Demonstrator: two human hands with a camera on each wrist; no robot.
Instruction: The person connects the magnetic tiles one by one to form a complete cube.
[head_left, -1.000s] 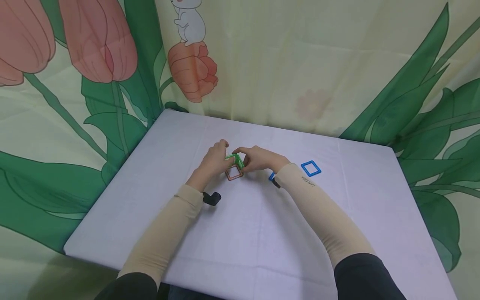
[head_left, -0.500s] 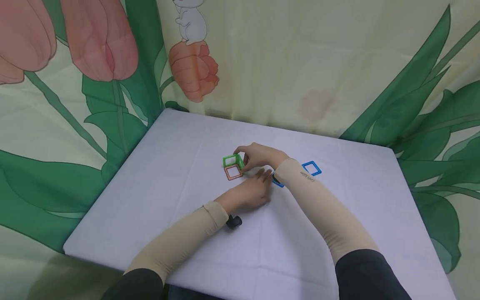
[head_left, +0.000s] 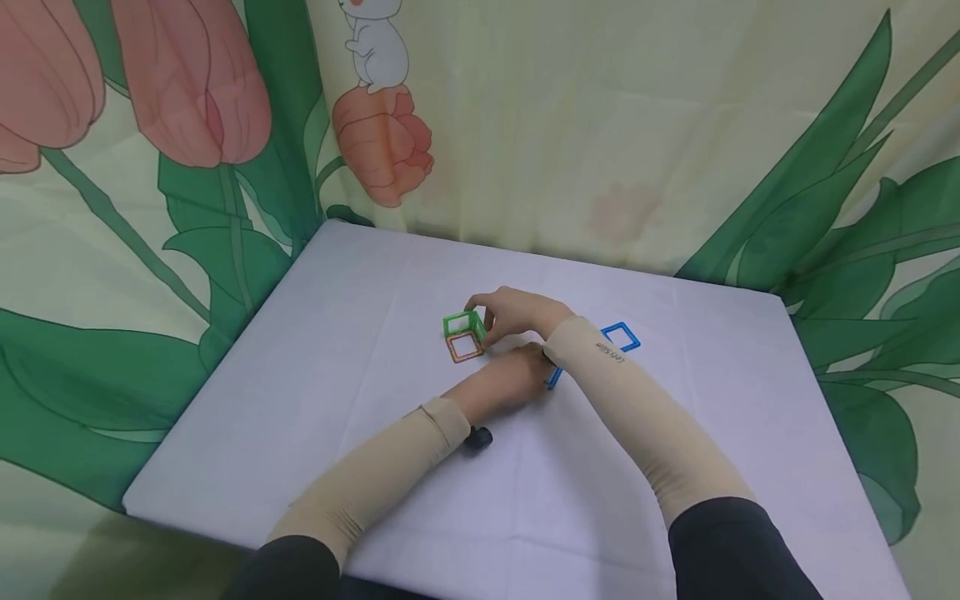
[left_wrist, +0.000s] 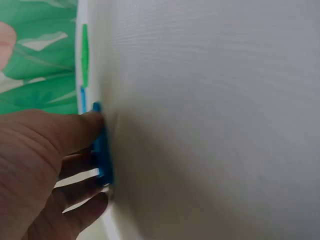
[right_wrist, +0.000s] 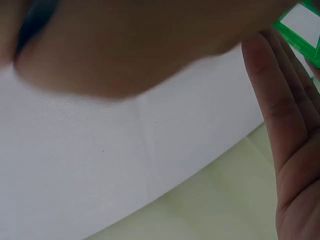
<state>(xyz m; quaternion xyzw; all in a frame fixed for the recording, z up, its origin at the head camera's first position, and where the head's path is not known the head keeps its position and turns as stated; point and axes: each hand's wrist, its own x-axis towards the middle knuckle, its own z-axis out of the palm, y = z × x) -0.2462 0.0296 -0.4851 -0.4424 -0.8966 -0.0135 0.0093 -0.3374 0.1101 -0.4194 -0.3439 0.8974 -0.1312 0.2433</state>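
Note:
My left hand (head_left: 512, 379) reaches under the right forearm and pinches a blue square magnetic tile (left_wrist: 103, 157) between thumb and fingers, just over the white tabletop. My right hand (head_left: 517, 312) grips an upright green square tile (head_left: 480, 323) from its right side, thumb and index finger at its edges. Joined to that tile at a corner is a second upright green tile (head_left: 459, 315). An orange square tile (head_left: 468, 358) lies flat in front of the green pair. In the right wrist view, the left hand blocks much of the scene.
Another blue square tile (head_left: 632, 334) lies flat to the right, beyond the right sleeve (head_left: 600, 375). A white cloth covers the table (head_left: 375, 317). A curtain printed with tulips (head_left: 198, 75) hangs behind it.
My left hand has left the green tiles, moved right and toward me, and taken hold of the nearer blue tile, which is now tilted. The right hand has stayed at the green tile.

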